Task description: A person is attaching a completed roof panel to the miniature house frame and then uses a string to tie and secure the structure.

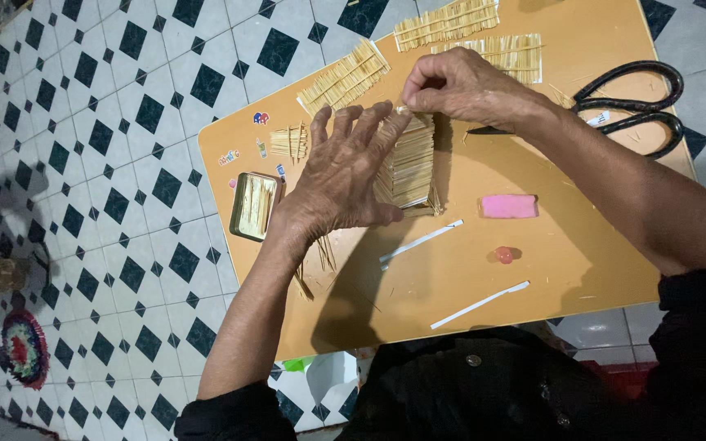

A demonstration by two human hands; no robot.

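Nearest the body, two white paper strips lie on the orange table (533, 269): one strip (479, 304) toward the table's near edge, below and to the right of the hands, the other strip (420, 242) just below the left hand. Between them and further right sit a small red bead (505, 255) and a pink eraser (509, 206).

The left hand (345, 175) lies flat, fingers spread, pressing on a stack of straw mats (408, 163); its palm covers the stack's left part and the fingertips reach the stack's far end. The hand is open, clamped on nothing. A few loose straws (320, 257) lie under its wrist. Left of that hand stands a small open tin (253, 206) with straws inside, and beyond the tin a small straw bundle (289, 141) and some stickers (261, 118).

The right hand (461, 82) meets the left fingertips at the stack's far end, thumb and forefinger pinched together on a thin straw end there; what exactly they hold is too small to tell.

Right of that hand lie large black scissors (635, 104). Beyond both hands, three more straw mats lie flat: one (343, 77) tilted at left, one (446, 22) at the far edge, one (516, 53) behind the right hand.
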